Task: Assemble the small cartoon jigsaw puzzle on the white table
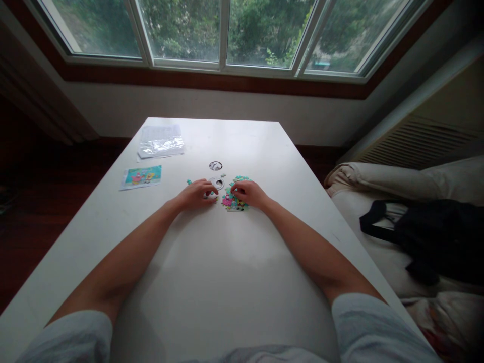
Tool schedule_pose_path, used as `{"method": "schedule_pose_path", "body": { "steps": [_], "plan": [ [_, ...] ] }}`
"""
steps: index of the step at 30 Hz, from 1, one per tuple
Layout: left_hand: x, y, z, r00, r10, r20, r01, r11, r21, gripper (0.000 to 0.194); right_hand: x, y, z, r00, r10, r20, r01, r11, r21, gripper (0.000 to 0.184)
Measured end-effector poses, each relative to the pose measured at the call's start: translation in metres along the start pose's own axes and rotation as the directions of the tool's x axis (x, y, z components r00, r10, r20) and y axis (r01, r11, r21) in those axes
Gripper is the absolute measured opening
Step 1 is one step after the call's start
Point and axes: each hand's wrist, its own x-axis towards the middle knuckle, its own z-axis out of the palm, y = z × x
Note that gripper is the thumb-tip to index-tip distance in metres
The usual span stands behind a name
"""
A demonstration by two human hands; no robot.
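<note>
A small jigsaw puzzle (229, 201) in teal, pink and yellow lies partly joined on the white table (227, 282). Over it, my right hand (249, 193) has its fingertips pinched at the upper left part, at a puzzle piece too small to see clearly. My left hand (196, 194) rests just left of the puzzle, fingers curved with a gap between thumb and fingertips. Loose puzzle pieces (189, 181) lie around and partly under it. Just beyond the fingers sits a round whitish-grey object with a dark centre (218, 183).
Farther back lies a dark-rimmed disc (216, 165). On the left are a picture card (142, 176) in the puzzle's colours and a clear plastic bag (162, 141) with papers. Dark clothing (442, 237) lies on a pale sofa (355, 201) to the right. A window stands ahead.
</note>
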Motion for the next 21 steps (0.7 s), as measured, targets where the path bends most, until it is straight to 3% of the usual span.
{"method": "schedule_pose_path", "body": {
  "steps": [9,21],
  "plan": [
    [0.001,0.008,-0.003,0.998,0.028,0.054,-0.030,0.999,0.044,0.014,0.000,-0.001,0.000,1.000,-0.001,-0.004,0.001,1.000,-0.001,0.014],
    [0.007,0.022,0.006,0.996,0.036,0.086,-0.038,0.999,0.027,0.013,0.000,-0.003,-0.002,1.000,-0.010,-0.006,0.010,1.000,-0.006,0.014]
  ]
}}
